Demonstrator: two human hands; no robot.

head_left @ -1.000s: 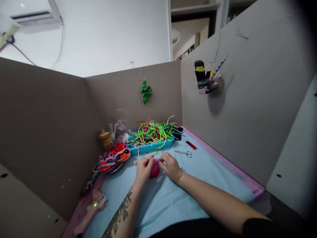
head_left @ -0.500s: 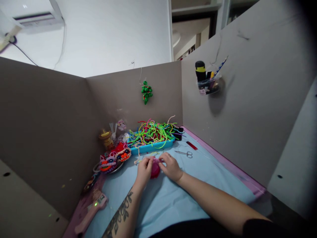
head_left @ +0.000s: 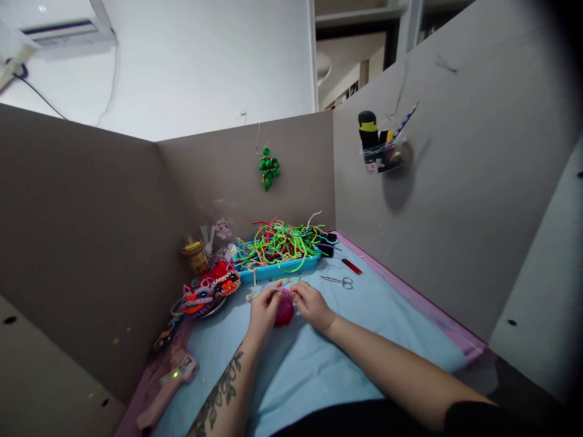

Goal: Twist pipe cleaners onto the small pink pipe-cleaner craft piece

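My left hand (head_left: pixel 263 310) and my right hand (head_left: pixel 311 303) meet over a small round pink-red fuzzy piece (head_left: pixel 284 311) on the light blue mat (head_left: pixel 364 321). Both hands pinch at its top edge, fingers curled; the left hand covers its left side. Just behind them stands a blue tray (head_left: pixel 279 267) heaped with tangled neon pipe cleaners (head_left: pixel 280 240). Small scissors (head_left: pixel 339 281) lie on the mat a little to the right of my right hand.
Finished fuzzy red and pink figures (head_left: pixel 209 288) sit on a plate at the left, with a yellow spool (head_left: pixel 195 254) behind. A pink glue gun (head_left: pixel 166 388) lies at the near left. Cardboard walls enclose the desk; a green ornament (head_left: pixel 268 170) and a tool cup (head_left: pixel 381 155) hang on them.
The hands have shifted only slightly around the pink-red piece; the fingertips have drawn a bit closer together at its top.
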